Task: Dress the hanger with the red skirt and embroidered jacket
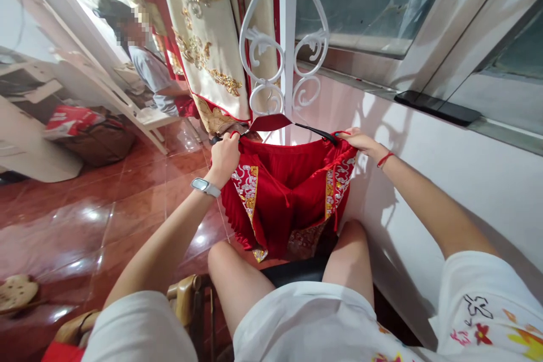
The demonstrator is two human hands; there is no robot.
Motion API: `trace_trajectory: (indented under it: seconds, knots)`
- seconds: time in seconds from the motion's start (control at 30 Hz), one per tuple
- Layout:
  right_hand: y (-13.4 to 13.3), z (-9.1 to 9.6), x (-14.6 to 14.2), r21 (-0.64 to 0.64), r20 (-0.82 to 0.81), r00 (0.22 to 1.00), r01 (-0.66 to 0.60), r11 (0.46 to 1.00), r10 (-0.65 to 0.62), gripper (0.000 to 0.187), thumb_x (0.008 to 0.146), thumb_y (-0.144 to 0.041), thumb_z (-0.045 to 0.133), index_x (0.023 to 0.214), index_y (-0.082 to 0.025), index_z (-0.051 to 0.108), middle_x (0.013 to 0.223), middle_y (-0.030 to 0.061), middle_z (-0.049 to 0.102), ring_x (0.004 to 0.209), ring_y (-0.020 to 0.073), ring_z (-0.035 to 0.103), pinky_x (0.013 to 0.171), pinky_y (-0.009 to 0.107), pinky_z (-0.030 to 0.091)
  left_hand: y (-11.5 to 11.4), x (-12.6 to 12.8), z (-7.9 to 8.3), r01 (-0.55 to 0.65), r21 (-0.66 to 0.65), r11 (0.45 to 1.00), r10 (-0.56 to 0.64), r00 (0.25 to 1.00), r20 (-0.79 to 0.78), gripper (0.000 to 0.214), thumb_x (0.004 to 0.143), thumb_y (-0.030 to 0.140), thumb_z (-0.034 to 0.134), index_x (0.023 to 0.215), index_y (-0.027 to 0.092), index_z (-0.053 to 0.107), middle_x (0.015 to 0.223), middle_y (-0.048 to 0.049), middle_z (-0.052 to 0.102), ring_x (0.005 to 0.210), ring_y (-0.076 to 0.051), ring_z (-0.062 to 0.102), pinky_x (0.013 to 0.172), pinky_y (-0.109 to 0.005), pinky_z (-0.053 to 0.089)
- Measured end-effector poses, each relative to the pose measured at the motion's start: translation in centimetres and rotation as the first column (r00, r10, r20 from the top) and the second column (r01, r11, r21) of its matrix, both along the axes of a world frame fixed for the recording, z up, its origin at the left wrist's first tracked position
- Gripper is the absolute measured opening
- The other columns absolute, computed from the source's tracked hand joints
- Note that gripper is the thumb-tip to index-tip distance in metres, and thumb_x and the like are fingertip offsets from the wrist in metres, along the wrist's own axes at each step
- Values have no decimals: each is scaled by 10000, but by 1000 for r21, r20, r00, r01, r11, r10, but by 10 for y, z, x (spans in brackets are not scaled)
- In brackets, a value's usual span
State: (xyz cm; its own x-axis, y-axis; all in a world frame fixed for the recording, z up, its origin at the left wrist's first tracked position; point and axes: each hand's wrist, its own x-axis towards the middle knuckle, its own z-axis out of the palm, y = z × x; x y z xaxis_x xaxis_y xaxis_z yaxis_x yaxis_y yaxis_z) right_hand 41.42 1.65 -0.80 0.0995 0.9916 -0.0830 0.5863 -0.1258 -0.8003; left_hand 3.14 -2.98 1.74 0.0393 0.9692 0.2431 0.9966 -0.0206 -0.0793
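A red pleated skirt (288, 192) with gold and white embroidered panels hangs from a dark hanger (311, 129) in front of my knees. My left hand (224, 154), with a watch on its wrist, grips the skirt's waistband at the hanger's left end. My right hand (360, 140), a red string on its wrist, pinches the waistband at the hanger's right end. The skirt hangs down between my two hands toward the floor.
A white scrolled metal stand (285, 39) rises just behind the hanger. A cream and gold embroidered garment (207, 34) hangs at its left. A white wall (445, 169) and window sill with a phone (436, 106) are at right. Another person (148, 62) sits far left. The floor (85, 220) is glossy red tile.
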Motion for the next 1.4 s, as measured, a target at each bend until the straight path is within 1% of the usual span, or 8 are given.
trace_trajectory:
  seconds: [0.17, 0.37, 0.57, 0.77, 0.93, 1.13, 1.27, 1.4]
  knots:
    - [32, 6, -17, 153, 120, 974, 172, 973, -191, 220, 846, -190, 540, 630, -193, 501, 526, -15, 417, 515, 127, 417, 513, 255, 358, -1, 3, 0, 45, -13, 999, -45, 999, -4, 381, 874, 58, 405, 1221, 95, 559, 1147, -198, 633, 1016, -323, 679, 782, -358, 519]
    - [53, 12, -11, 391, 266, 946, 70, 918, -185, 150, 839, -167, 570, 692, -190, 579, 694, 64, 600, 785, 222, 588, 766, 311, 460, -6, 1, 0, 78, -1, 997, -78, 996, -30, 393, 860, 29, 399, 1213, 89, 560, 1140, -184, 644, 1045, -299, 672, 804, -333, 522]
    - [59, 18, -37, 402, 226, 966, 24, 915, -124, 168, 856, -218, 552, 758, -147, 669, 638, 19, 616, 641, 163, 565, 675, 281, 475, -10, 8, 4, -6, -36, 999, 5, 1000, -27, 384, 916, 51, 354, 1254, 82, 533, 1162, -186, 633, 1021, -304, 686, 767, -346, 534]
    - [77, 36, -28, 507, 176, 944, 155, 848, -279, 246, 876, -276, 563, 868, -91, 725, 793, 107, 703, 799, 218, 646, 793, 353, 511, -13, 9, 6, -28, -32, 999, 27, 999, -27, 384, 942, 58, 343, 1277, 92, 527, 1204, -199, 616, 1022, -307, 689, 772, -351, 540]
    - [73, 46, -53, 610, 112, 986, 27, 792, -120, 328, 929, -351, 476, 983, -121, 705, 872, 97, 708, 896, 235, 667, 837, 372, 532, -12, 20, 4, -74, -47, 996, 75, 997, 19, 392, 936, 47, 333, 1264, 84, 543, 1189, -213, 625, 1053, -326, 680, 801, -366, 545]
    - [22, -3, -89, 478, 343, 920, -343, 808, 188, 554, 773, -186, 587, 1319, -94, 569, 1211, 172, 649, 1181, 315, 594, 1038, 491, 471, -15, 32, -2, -145, -26, 989, 147, 978, 145, 374, 893, 42, 374, 1205, 59, 579, 1204, -247, 607, 1050, -345, 673, 822, -398, 541]
    - [0, -37, -90, 423, 416, 888, -380, 823, 195, 969, 671, -83, 625, 1562, -87, 244, 1454, 222, 425, 1427, 357, 362, 1163, 498, 360, -19, 28, 5, -167, -61, 984, 178, 942, 285, 310, 867, 92, 468, 1142, 50, 604, 1194, -235, 604, 1088, -351, 654, 901, -423, 523]
    - [-7, -37, -98, 408, 445, 862, -436, 802, 243, 995, 653, -32, 560, 1581, -119, 212, 1340, 177, 477, 1330, 325, 469, 1148, 469, 392, -17, 36, 23, -173, 25, 985, 148, 898, 414, 250, 839, 120, 537, 1076, 83, 609, 1213, -221, 580, 1059, -333, 662, 916, -428, 516]
